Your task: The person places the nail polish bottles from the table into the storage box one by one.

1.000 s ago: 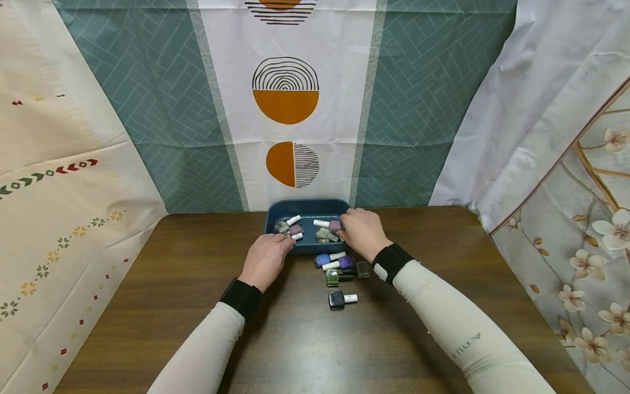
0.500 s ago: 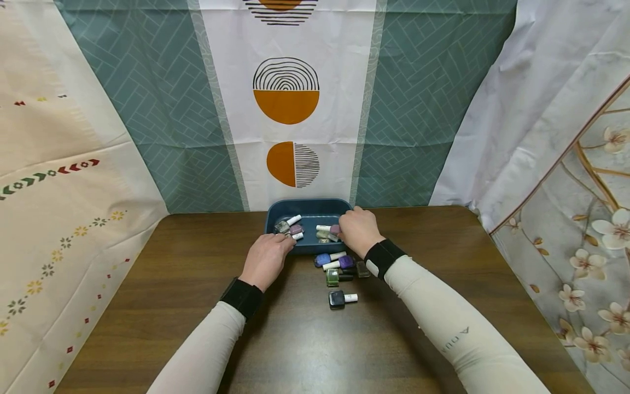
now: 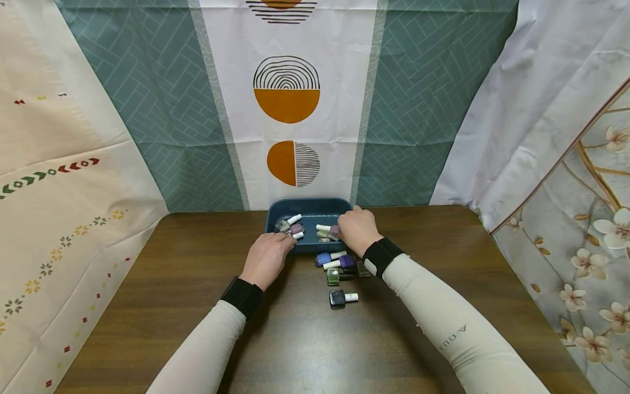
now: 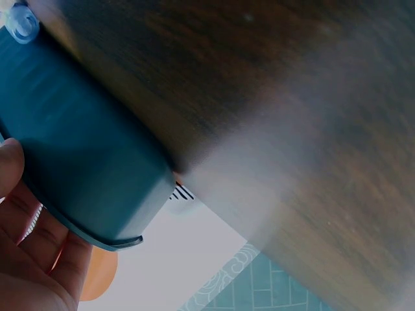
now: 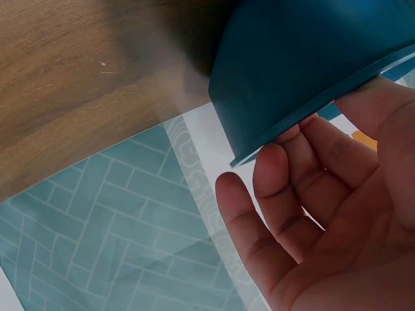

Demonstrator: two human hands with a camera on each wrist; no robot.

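Note:
A dark blue plastic bin point(image 3: 307, 206) stands at the back of the table with several nail polish bottles in it. My left hand point(image 3: 268, 257) grips its near left rim; in the left wrist view the thumb point(image 4: 9, 165) lies by the outer wall and the fingers reach over the edge. At the right end, my right hand point(image 3: 359, 230) dips over the rim and pinches a mauve nail polish bottle point(image 3: 334, 230) with a white cap; its fingertips are hidden. Clear-grey point(image 3: 282, 225) and mauve bottles lie inside on the left.
In front of the bin lie a blue polish bottle point(image 3: 322, 259), a purple one point(image 3: 346, 261), a green one point(image 3: 333, 277) and a dark one point(image 3: 363, 268). Nearer stands apart a black bottle point(image 3: 337, 299) with a white cap. Patterned cloth point(image 3: 295, 164) hangs behind the table.
My right hand has moved slightly left and lowered the mauve bottle onto the pale bottles in the bin; over the last half second it hardly moves. The left hand stays put.

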